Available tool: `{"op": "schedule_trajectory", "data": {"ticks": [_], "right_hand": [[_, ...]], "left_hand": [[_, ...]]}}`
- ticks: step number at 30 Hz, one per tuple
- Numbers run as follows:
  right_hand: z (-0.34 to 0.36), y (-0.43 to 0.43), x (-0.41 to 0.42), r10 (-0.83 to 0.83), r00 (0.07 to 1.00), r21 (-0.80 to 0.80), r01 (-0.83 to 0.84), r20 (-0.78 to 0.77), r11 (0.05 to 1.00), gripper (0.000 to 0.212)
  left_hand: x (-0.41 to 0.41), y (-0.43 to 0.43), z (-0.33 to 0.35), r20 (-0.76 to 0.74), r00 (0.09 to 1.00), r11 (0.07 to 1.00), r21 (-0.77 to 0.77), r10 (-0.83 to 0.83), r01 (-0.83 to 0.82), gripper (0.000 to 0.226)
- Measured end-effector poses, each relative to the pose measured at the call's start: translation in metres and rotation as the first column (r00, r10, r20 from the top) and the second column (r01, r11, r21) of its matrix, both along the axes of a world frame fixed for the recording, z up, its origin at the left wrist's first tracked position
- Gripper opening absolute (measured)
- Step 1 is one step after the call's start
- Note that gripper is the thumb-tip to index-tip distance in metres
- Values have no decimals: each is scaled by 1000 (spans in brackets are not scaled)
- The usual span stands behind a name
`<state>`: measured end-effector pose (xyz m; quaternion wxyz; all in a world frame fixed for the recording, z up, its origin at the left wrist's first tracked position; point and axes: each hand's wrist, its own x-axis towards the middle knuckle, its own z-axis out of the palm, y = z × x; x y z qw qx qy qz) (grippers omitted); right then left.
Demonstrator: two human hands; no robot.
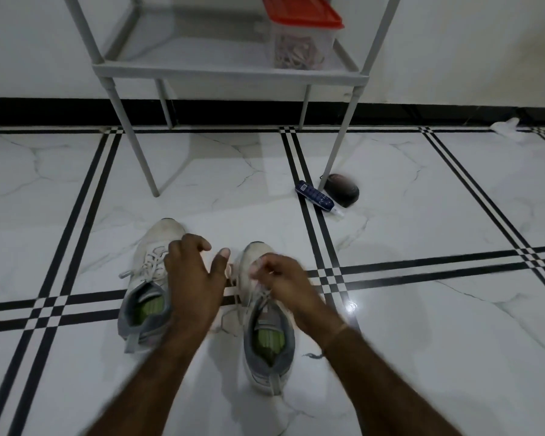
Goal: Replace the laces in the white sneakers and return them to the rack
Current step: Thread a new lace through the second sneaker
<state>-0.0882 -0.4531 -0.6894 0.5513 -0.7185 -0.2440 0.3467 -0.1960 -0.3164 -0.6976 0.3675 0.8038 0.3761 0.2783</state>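
Two white sneakers with grey collars and green insoles stand side by side on the tiled floor, toes pointing away from me. The left sneaker point(148, 278) keeps its white laces. My left hand point(192, 272) hovers between the shoes with loosely spread fingers, holding nothing. My right hand point(280, 278) is over the right sneaker point(265, 325) and pinches its white lace near the upper eyelets. The grey rack point(230, 70) stands behind the shoes; its lower shelf is in view.
A clear box with a red lid point(302, 29), holding pale laces or strips, sits on the rack shelf. A blue tube point(316, 196) and a dark round brush point(342, 189) lie by the rack's right front leg. A crumpled white scrap point(505, 125) lies at the far right wall.
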Motion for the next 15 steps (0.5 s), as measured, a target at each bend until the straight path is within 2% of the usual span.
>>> {"op": "schedule_trajectory", "data": {"ticks": [1, 2, 3, 4, 5, 6, 8, 10, 11, 13, 15], "right_hand": [[7, -4, 6, -56, 988, 99, 70, -142, 993, 13], [14, -6, 13, -74, 964, 161, 118, -255, 980, 13], [20, -9, 19, -81, 929, 204, 163, -361, 965, 14], [24, -11, 24, -94, 886, 228, 217, -453, 949, 14], [27, -13, 29, -120, 835, 248, 292, -537, 924, 13], [30, -15, 35, -149, 786, 262, 369, -600, 891, 12], [30, -26, 46, -224, 726, 262, 491, -650, 831, 12], [29, -38, 49, -291, 729, 211, 511, -620, 833, 13], [28, -41, 47, -304, 746, 177, 489, -593, 854, 12], [26, -36, 32, -244, 793, 143, 382, -558, 913, 12], [27, -23, 18, -177, 798, 151, 317, -577, 936, 13]], "left_hand": [[-1, -6, 5, 30, 1000, 1000, 30, -6, 5, 18], [1, -14, 9, 76, 993, 991, -90, -95, 101, 18], [3, -25, 13, 134, 965, 929, -268, -226, 255, 17], [5, -34, 14, 173, 920, 812, -431, -352, 392, 16], [7, -39, 13, 195, 892, 730, -519, -407, 446, 17], [7, -38, 8, 201, 897, 694, -575, -394, 434, 19], [3, -28, -4, 212, 962, 674, -687, -172, 272, 24], [-3, -17, -17, 192, 980, 710, -696, 43, 105, 22], [-2, -16, -20, 189, 981, 755, -648, 38, 95, 20], [8, -27, -11, 244, 953, 780, -555, -179, 289, 24], [28, -43, 5, 230, 880, 727, -498, -415, 473, 30]]}}
